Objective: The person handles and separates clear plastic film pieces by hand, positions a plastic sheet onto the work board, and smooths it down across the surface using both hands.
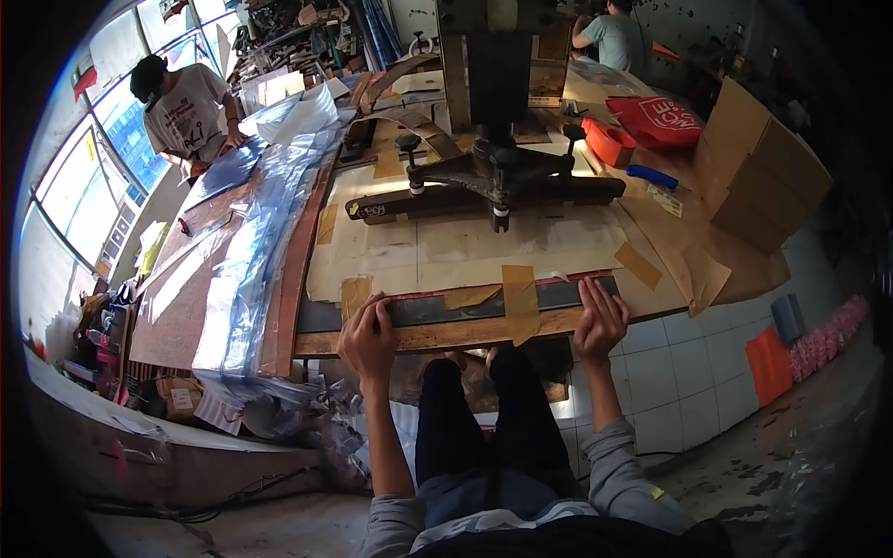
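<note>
A dark grey flat strip with a red far edge (419,308) lies along the front of the work table, in front of a pale board (437,251). At its left part my left hand (367,338) is closed, with the fingers curled over the strip's front edge. My right hand (600,321) pinches the right end, its fingertips on the red edge and the thumb below. What lies under the fingers is partly hidden. Brown tape (520,302) crosses the strip between my hands. Above the board stands a press head with a dark metal bar (484,201).
Clear plastic film (265,232) covers a side table on the left, where a person (186,112) handles a blue sheet. An orange tape roll (608,142), a blue cutter (652,177), a red bag (656,123) and a cardboard box (763,167) lie to the right. Another person (612,42) is behind.
</note>
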`<state>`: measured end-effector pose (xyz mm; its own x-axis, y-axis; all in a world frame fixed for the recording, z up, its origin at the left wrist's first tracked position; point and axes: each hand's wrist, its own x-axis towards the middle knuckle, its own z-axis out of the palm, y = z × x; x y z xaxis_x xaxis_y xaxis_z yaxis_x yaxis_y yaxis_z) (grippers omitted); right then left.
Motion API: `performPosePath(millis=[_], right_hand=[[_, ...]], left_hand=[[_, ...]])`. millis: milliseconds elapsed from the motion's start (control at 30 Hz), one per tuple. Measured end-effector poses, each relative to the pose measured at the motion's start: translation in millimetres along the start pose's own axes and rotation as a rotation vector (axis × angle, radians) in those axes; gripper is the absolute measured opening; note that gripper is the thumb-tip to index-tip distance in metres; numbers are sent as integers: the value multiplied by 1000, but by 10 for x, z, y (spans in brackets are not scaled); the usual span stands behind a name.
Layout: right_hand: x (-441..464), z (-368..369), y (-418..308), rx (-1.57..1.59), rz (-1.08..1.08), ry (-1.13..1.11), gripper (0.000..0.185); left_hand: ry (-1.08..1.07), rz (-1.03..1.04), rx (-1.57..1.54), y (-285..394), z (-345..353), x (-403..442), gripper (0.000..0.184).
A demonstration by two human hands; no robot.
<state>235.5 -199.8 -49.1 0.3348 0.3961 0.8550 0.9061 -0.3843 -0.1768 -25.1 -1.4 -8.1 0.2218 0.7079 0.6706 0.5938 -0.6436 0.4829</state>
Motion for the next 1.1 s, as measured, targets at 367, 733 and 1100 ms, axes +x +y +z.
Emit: performPosePath(millis=[367,733,1100], right_hand=[[-40,64,4,14,11,75,37],[-28,83,1,25,-10,138,38],[-41,96,11,39,-14,148,38]], left_hand=[[121,209,-64,-123,85,-100,20],[281,351,-46,-177,141,-187,27],[298,354,-35,-183,154,-198,28]])
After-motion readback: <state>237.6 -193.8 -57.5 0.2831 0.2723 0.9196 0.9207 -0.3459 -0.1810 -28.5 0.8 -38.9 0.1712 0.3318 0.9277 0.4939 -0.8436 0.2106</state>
